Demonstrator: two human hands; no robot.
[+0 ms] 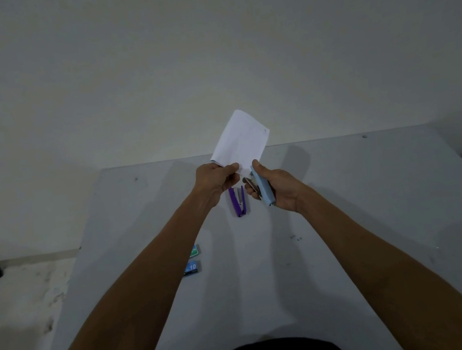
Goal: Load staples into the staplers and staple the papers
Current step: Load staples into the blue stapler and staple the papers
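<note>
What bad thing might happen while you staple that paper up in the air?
The left hand pinches the paper right beside the light blue stapler held in the right hand, so a finger might get nipped. With nothing under the paper, the staple may go in crooked. The purple stapler lies open just below the hands, so it might get bumped.
</note>
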